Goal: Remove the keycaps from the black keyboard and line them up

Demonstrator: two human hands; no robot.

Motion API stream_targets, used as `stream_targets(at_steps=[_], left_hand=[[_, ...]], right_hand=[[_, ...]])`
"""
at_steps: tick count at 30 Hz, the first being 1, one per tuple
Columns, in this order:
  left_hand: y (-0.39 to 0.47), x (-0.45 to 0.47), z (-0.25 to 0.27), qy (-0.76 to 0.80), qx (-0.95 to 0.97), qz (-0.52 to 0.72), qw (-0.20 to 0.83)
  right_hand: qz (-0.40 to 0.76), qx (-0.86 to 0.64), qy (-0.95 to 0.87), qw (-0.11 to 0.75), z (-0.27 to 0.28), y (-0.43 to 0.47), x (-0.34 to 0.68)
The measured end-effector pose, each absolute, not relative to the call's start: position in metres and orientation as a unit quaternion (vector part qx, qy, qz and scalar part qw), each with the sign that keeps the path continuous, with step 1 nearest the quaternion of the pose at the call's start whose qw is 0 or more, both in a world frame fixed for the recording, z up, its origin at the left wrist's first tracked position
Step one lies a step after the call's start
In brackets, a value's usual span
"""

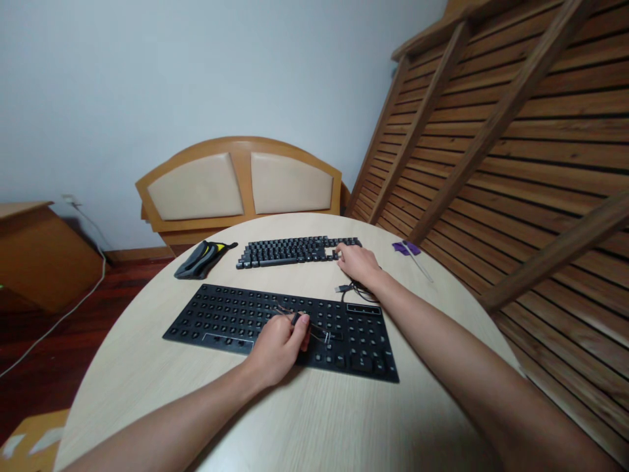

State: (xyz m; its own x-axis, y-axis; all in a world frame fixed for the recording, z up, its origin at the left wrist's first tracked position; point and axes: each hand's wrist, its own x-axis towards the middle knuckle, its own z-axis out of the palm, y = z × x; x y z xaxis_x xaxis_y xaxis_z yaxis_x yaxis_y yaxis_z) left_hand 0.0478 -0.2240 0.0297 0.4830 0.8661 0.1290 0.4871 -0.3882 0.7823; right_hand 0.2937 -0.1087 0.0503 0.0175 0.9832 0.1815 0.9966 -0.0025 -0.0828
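Observation:
A black keyboard (216, 320) with most of its keycaps off lies flat on the round table; several caps remain at its lower right. Over its middle, my left hand (276, 344) is closed around a wire keycap puller (295, 318), whose thin wire loops stick out on both sides. Loose black keycaps (285, 252) stand in keyboard-like rows behind the keyboard. My right hand (358, 263) reaches to the right part of these rows. Its fingers are bent together on a small black keycap (337, 255), partly hidden by the fingertips.
A coiled black USB cable (352, 287) lies under my right forearm. Gray, black and yellow gloves or a pouch (202, 260) rest at the table's left. A purple cloth (405, 248) with a thin metal tool (420, 267) is at the right edge. A wooden slatted frame (491, 131) leans beyond.

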Motion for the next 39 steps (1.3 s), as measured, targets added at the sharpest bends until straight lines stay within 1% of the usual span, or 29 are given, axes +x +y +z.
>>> stream_targets(at_steps=[7, 10, 12, 14, 19, 25, 34, 39], left_hand=[[-0.224, 0.048, 0.031, 0.42, 0.796, 0.268, 0.343], [-0.225, 0.048, 0.032, 0.417, 0.801, 0.27, 0.334], [-0.225, 0.048, 0.032, 0.416, 0.804, 0.269, 0.33], [-0.226, 0.048, 0.032, 0.414, 0.808, 0.266, 0.323], [-0.228, 0.049, 0.032, 0.407, 0.82, 0.267, 0.3], [-0.227, 0.048, 0.033, 0.403, 0.832, 0.256, 0.281], [-0.231, 0.045, 0.041, 0.412, 0.851, 0.224, 0.236], [-0.236, 0.046, 0.044, 0.405, 0.861, 0.205, 0.229]], right_hand=[[0.001, -0.642, -0.755, 0.134, 0.066, -0.159, 0.291], [0.04, -0.566, -0.813, 0.135, 0.072, -0.195, 0.287], [0.103, -0.462, -0.87, 0.14, 0.072, -0.217, 0.288], [0.138, -0.418, -0.887, 0.143, 0.067, -0.233, 0.291], [0.184, -0.452, -0.866, 0.11, 0.051, -0.244, 0.305], [0.198, -0.463, -0.859, 0.089, 0.049, -0.242, 0.306], [0.178, -0.453, -0.867, 0.105, 0.045, -0.248, 0.296], [0.172, -0.451, -0.869, 0.111, 0.046, -0.25, 0.294]])
